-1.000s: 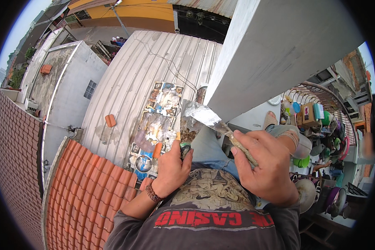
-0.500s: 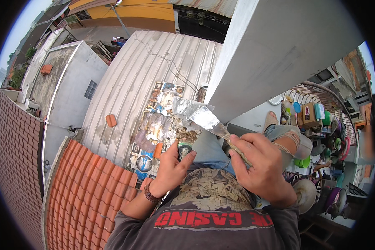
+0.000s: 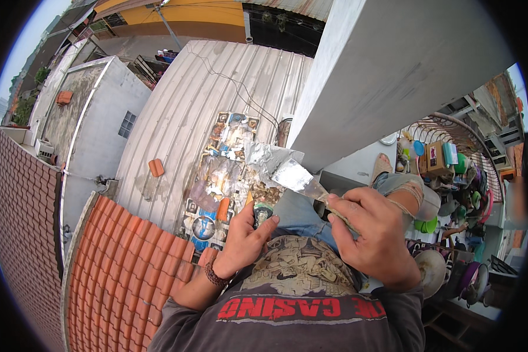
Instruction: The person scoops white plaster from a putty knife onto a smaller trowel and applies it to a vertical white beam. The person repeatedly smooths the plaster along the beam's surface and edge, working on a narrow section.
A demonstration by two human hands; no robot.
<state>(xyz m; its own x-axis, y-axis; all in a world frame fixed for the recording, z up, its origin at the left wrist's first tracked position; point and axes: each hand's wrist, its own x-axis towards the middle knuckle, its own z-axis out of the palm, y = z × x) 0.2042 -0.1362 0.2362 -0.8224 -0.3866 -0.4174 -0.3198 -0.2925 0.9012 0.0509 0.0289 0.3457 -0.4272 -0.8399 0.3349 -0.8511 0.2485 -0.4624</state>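
Note:
My right hand (image 3: 378, 234) is closed around the handle of a putty knife (image 3: 299, 177), its shiny metal blade pointing up and left. The blade's tip touches or overlaps a broad flat blade (image 3: 270, 155) coated in wet grey filler. That piece appears to be a second, wider putty knife in my left hand (image 3: 246, 237), which is closed with the thumb on the near side. An orange-yellow edge (image 3: 250, 198) shows at my left fingertips; most of the grip is hidden. A braided bracelet (image 3: 215, 273) circles my left wrist.
A grey pillar (image 3: 387, 76) rises close on the right. Below lie a ribbed metal roof (image 3: 170, 111), a stained patterned sheet (image 3: 211, 193) and orange roof tiles (image 3: 123, 264). My foot (image 3: 382, 164) rests on a ledge beside crowded household goods (image 3: 452, 170).
My left hand and the filler-coated blade have dropped slightly. The putty knife in my right hand has moved a little right and down, showing more grey filler on the broad blade.

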